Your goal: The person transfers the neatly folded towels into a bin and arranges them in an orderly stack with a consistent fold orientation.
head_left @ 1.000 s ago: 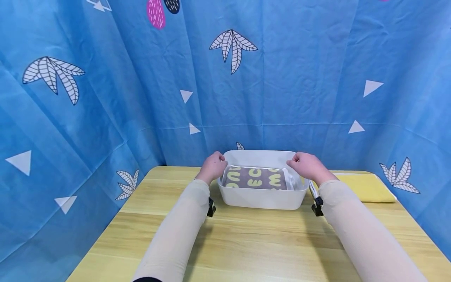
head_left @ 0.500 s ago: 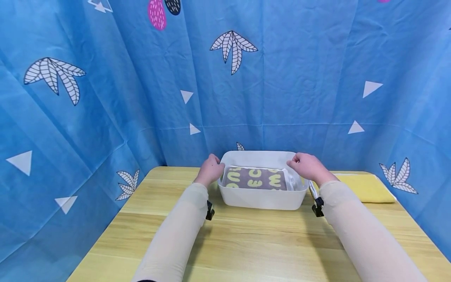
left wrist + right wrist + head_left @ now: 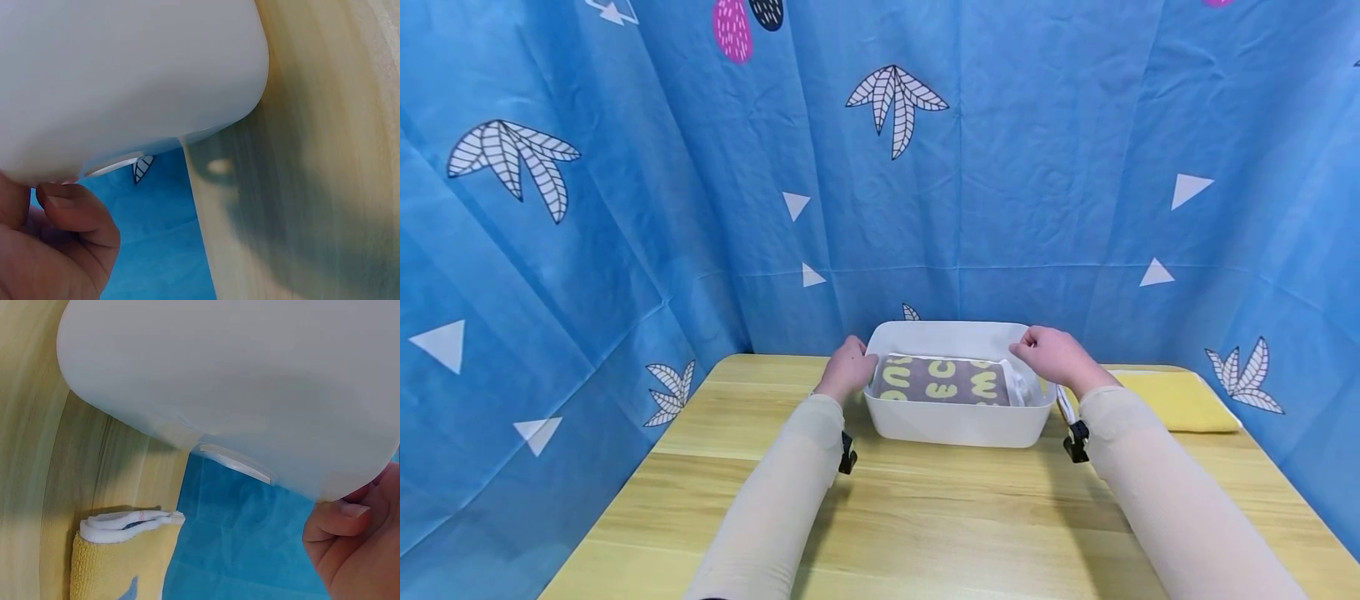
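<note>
Shift at left: your left hand (image 3: 847,367) sits slightly lower and farther left than a second ago; your right hand (image 3: 1060,354) has barely moved.
Left rim: your fingers are curled close and seem to pinch the edge; the left wrist view crops them, so you can't judge how firmly.
Box: the white, rounded rectangular plastic box (image 3: 958,425) is between your hands, toward the back of the pale wood-grain bench (image 3: 955,517); base contact is hard to confirm. Best keep both sides level.
Cloth inside: the grey cloth with yellow letters (image 3: 943,381) is partly hidden by the front wall; tilting could slide it.
Right rim: your curled fingers pinch the edge; match the left's pressure.
Towel: the folded yellow towel with white edging (image 3: 1180,400) is partly behind your forearm; keep clear.
</note>
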### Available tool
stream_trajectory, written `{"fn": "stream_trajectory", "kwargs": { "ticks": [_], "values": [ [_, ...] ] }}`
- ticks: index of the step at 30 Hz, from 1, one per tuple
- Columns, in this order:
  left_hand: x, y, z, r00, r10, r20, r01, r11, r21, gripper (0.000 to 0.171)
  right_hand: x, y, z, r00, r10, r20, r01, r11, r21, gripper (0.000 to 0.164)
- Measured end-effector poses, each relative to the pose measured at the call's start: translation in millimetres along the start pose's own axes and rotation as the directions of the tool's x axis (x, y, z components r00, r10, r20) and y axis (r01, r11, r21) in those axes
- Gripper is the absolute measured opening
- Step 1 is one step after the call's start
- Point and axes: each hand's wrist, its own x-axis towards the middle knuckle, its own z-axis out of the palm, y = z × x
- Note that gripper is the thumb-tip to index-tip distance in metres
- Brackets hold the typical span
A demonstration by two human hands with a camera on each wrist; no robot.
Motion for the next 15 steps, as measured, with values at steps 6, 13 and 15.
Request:
{"fn": "stream_trajectory", "kwargs": {
  "ticks": [6,13,15],
  "values": [
    [-1.3,0.1,0.8,1.0,-0.02,0.005,0.02,1.0,0.002,0.021,-0.5,-0.2,0.4,1.0,0.002,0.004,-0.002,1.0,0.002,0.03],
    [3.0,-0.7,3.3,0.999,-0.031,0.014,0.031,0.999,-0.017,0.021,-2.2,0.5,-0.2,1.0,-0.001,-0.007,0.002,1.0,0.013,0.03],
    [3.9,-1.0,4.0,0.999,-0.032,0.016,0.032,0.999,-0.025,0.021,-2.8,0.9,-0.3,1.0,-0.001,-0.009,0.001,1.0,0.023,0.03]
  ]
}}
